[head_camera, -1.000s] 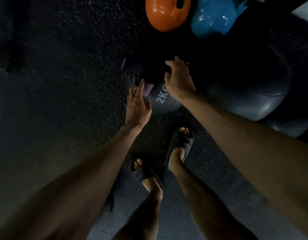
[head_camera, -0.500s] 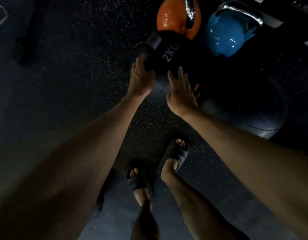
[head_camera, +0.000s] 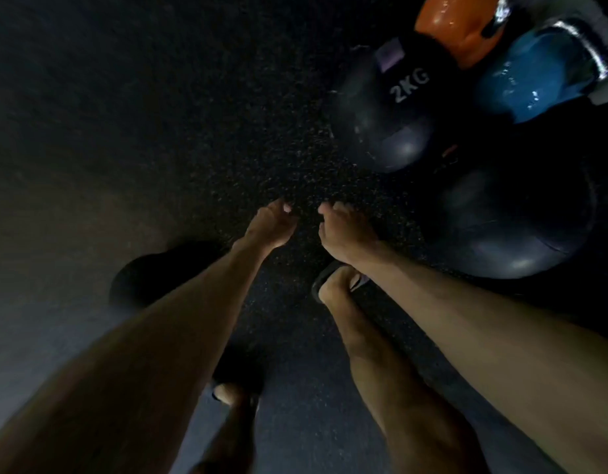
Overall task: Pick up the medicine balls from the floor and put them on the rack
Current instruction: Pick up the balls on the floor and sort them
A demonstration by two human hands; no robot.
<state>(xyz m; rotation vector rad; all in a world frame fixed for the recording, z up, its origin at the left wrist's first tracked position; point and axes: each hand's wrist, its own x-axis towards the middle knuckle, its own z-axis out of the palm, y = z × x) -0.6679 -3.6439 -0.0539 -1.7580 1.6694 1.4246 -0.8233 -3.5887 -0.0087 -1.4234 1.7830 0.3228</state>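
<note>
2 medicine balls [head_camera: 381, 114] [head_camera: 514, 217], 2 kettlebells [head_camera: 456, 25] [head_camera: 532, 73], 2 empty hands [head_camera: 270, 224] [head_camera: 343, 230].

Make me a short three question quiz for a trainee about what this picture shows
1. True or false: the left hand holds the 2KG ball.
2. Which kettlebell touches the picture's right edge? A) orange B) blue C) green
3. Fill in: both hands hang over the ____ floor.

Key: 1 false: both it and the right hand are empty. 2 B: the blue kettlebell sits right of the orange kettlebell. 3 speckled.
</note>
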